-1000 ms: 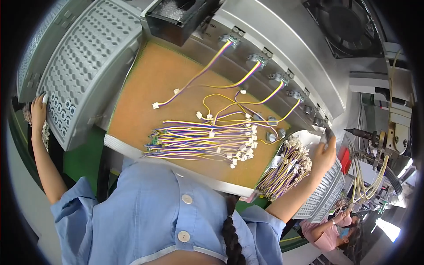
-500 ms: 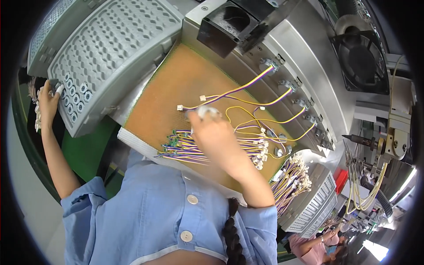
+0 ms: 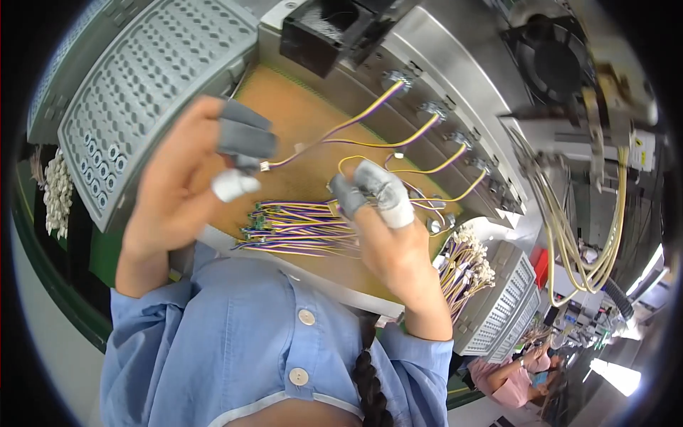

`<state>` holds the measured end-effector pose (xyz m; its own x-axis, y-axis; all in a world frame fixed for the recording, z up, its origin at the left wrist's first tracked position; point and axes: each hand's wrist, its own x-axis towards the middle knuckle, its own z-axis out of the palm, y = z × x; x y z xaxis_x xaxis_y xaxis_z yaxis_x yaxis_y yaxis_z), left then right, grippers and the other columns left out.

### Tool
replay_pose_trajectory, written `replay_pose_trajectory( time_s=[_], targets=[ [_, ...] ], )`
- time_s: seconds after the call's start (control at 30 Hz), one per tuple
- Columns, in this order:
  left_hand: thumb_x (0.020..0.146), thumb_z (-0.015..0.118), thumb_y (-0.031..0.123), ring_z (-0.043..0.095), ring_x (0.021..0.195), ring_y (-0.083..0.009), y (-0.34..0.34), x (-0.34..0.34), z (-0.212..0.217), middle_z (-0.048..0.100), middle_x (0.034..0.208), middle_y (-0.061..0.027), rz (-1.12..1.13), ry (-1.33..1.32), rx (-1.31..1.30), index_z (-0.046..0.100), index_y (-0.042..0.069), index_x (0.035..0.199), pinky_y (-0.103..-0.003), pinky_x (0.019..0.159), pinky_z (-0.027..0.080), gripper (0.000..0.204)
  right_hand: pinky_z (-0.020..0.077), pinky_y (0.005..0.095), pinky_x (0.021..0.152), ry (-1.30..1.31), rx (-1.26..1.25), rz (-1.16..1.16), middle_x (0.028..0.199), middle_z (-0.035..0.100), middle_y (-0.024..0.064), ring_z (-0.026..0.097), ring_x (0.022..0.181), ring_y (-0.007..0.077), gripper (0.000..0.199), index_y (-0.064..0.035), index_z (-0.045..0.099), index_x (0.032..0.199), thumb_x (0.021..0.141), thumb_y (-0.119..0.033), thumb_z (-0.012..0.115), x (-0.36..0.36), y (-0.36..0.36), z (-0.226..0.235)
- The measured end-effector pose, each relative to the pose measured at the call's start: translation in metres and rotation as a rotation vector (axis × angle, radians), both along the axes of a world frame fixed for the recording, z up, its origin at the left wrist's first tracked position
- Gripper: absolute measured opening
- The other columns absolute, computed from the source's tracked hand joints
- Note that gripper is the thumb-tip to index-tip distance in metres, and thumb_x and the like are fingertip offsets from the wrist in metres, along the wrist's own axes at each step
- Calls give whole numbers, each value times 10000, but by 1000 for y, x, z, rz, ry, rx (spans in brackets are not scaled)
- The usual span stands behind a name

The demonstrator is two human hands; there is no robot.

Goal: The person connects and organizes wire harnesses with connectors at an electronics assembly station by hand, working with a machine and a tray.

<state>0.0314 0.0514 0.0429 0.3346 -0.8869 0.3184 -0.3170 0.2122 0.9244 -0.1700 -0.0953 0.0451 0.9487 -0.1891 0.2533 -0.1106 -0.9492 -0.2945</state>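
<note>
My left hand (image 3: 174, 178) is raised over the near left part of the brown mat (image 3: 284, 96). Grey and white finger covers are on its fingertips, which curl toward the thumb; anything pinched there is hidden and blurred. Just beyond them is the white connector (image 3: 265, 166) of a yellow and purple cable. My right hand (image 3: 398, 245), also in grey and white covers, has its fingers drawn together above a bundle of cables (image 3: 299, 220) with green ends. What it holds, if anything, cannot be made out. Several cables run to round metal parts (image 3: 431, 112) along the machine's front.
A grey dimpled tray (image 3: 153, 78) at the left holds several round metal parts (image 3: 101, 171). White connectors (image 3: 58, 192) hang beside it. Another cable bundle (image 3: 466, 263) and grey trays (image 3: 498, 302) stand at the right. A person in pink (image 3: 505, 377) works farther off.
My left hand has come from the tray on the left to above the mat. My right hand has shifted right, and the view has turned slightly.
</note>
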Motion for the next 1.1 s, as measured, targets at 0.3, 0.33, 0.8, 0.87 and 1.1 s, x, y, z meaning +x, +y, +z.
replay_pose_trajectory(
  time_s=[0.3,0.33,0.8,0.87,1.1],
  targets=[
    [720,644,19,574,845,-242,-45,-65,-16,573,973,-128,-233,-52,-49,582,-6,1013,-308,713,467,301,418,228,504,-146,997,-234,640,606,55,542,564,86,150,42,613,795,772,-102,651,-35,-2,10],
    [711,650,23,582,828,-238,-47,-69,-13,577,958,-126,-209,7,-51,585,-8,1017,-307,699,473,314,407,230,499,-193,970,-227,629,594,51,528,561,85,174,46,610,765,763,-118,668,-37,-3,11],
    [630,674,1,596,745,-213,-60,-82,-4,594,833,-98,-151,-128,-47,642,-2,916,-287,641,478,288,343,229,493,-137,1003,-206,620,546,22,455,555,81,167,20,619,741,763,-133,681,-55,-13,13],
    [623,673,-1,595,734,-215,-61,-81,-5,592,828,-95,-129,-215,-93,640,-4,911,-287,630,478,289,336,222,494,-73,1027,-245,616,534,9,446,559,70,169,14,622,748,767,-143,684,-56,-16,19],
    [564,599,-55,582,648,-219,-59,-91,-11,576,795,-95,-71,-291,-149,638,7,854,-304,560,479,299,396,189,418,125,1519,-314,661,591,50,513,493,71,135,22,615,834,799,-103,652,-63,-25,16]
  ],
)
